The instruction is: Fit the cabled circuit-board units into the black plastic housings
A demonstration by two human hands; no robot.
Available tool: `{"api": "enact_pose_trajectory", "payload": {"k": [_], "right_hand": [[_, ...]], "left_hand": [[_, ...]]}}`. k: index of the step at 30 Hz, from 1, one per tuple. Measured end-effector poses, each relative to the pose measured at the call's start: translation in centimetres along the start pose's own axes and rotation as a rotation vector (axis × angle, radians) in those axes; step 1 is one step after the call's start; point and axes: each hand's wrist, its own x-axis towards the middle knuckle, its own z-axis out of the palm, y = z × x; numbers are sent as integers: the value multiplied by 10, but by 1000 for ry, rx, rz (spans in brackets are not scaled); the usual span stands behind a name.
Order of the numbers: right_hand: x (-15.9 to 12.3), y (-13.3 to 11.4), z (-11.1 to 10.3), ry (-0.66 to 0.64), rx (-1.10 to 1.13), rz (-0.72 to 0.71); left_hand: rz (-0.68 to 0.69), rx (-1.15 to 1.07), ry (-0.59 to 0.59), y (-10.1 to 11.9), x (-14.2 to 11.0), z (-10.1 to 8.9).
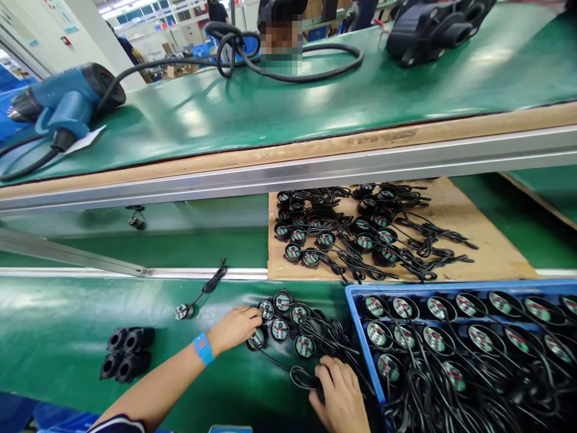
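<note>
A cluster of round black housings (280, 329), each with a green circuit board and a black cable, lies on the green bench. My left hand (237, 329), with a blue wristband, has its fingers curled at the leftmost housing (256, 339) of this group. From that housing a cable runs right to a looped bundle of black cable (301, 377). My right hand (339, 388) closes its thumb and fingers around the end of this bundle. The fingertips of both hands are partly hidden.
A blue crate (355, 310) of similar housings stands at the right. More lie on a cardboard sheet (489, 252) behind. Several black fittings (126, 353) and one single housing (183, 311) sit left. A blue heat gun (67, 96) rests on the raised shelf (202, 129).
</note>
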Motion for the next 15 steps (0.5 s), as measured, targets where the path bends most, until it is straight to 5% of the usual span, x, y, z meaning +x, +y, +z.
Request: {"api": "enact_pose_trajectory", "payload": {"k": [15], "right_hand": [[82,18,-10,-337,71,177]], "left_hand": [[-179,-53,8,5,11,6]]}}
